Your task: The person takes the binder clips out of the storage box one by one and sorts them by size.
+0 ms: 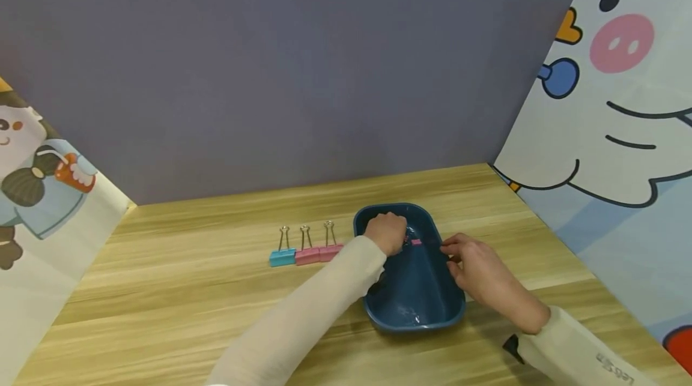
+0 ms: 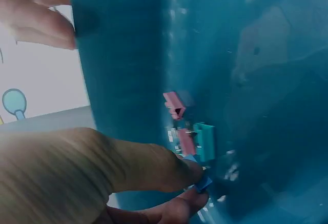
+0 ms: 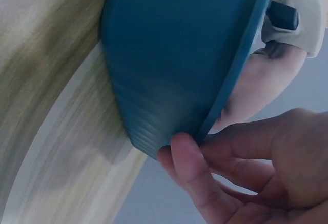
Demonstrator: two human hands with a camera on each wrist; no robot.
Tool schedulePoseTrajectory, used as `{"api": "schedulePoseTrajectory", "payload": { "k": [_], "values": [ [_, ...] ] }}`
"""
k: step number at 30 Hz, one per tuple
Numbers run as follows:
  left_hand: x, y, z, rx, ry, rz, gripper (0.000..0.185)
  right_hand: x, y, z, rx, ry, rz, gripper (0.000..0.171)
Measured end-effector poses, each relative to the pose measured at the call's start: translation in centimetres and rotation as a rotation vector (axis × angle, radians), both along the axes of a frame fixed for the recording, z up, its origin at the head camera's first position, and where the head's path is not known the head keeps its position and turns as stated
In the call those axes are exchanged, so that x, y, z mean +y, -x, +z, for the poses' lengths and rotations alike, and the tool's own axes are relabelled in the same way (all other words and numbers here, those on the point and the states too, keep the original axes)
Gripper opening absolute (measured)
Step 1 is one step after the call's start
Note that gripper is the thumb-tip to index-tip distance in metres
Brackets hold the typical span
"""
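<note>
My left hand (image 1: 386,233) reaches into a dark blue plastic basin (image 1: 413,296). In the left wrist view its thumb and finger pinch a small blue binder clip (image 2: 204,184). Close beside that clip lie a teal binder clip (image 2: 206,143) and two pink ones, the nearer pink clip (image 2: 186,142) and a farther pink clip (image 2: 175,104), on the basin floor. At the basin's right side my right hand (image 1: 478,266) grips the rim, thumb against the outer wall in the right wrist view.
Left of the basin, a teal binder clip (image 1: 283,257), a pink clip (image 1: 307,256) and another pink clip (image 1: 330,252) stand in a row, wire handles pointing away. A grey panel (image 1: 303,74) rises behind the wooden table (image 1: 178,290), with cartoon-printed walls on both sides.
</note>
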State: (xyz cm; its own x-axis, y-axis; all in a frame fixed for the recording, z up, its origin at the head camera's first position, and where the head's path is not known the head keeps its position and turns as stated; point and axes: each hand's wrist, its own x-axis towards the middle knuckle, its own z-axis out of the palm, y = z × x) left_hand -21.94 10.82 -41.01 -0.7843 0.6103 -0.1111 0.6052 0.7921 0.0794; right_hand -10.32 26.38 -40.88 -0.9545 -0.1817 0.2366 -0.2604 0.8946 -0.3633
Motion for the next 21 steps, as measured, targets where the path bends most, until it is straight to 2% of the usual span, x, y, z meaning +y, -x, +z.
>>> {"api": "schedulePoseTrajectory", "payload": {
  "k": [3,6,12,16,21],
  "values": [
    [-0.2,-0.2,0.4,0.012,-0.057,-0.014,0.011,-0.1,0.0,-0.1,-0.015,0.016,-0.002,0.028],
    [-0.5,-0.6,1.3,0.033,-0.102,-0.038,0.009,-0.1,0.2,-0.1,-0.028,0.025,-0.001,0.031],
    [-1.7,-1.7,4.4,0.023,-0.214,-0.097,0.006,-0.1,0.3,0.0,-0.056,0.027,-0.012,0.032],
    [-3.2,-2.2,6.3,-0.005,-0.283,-0.107,0.019,0.1,0.2,0.1,-0.076,0.011,-0.031,0.032],
    [-6.0,-2.3,7.2,-0.023,-0.354,-0.136,0.017,0.4,0.2,0.0,-0.068,-0.004,-0.027,0.031]
  ]
}}
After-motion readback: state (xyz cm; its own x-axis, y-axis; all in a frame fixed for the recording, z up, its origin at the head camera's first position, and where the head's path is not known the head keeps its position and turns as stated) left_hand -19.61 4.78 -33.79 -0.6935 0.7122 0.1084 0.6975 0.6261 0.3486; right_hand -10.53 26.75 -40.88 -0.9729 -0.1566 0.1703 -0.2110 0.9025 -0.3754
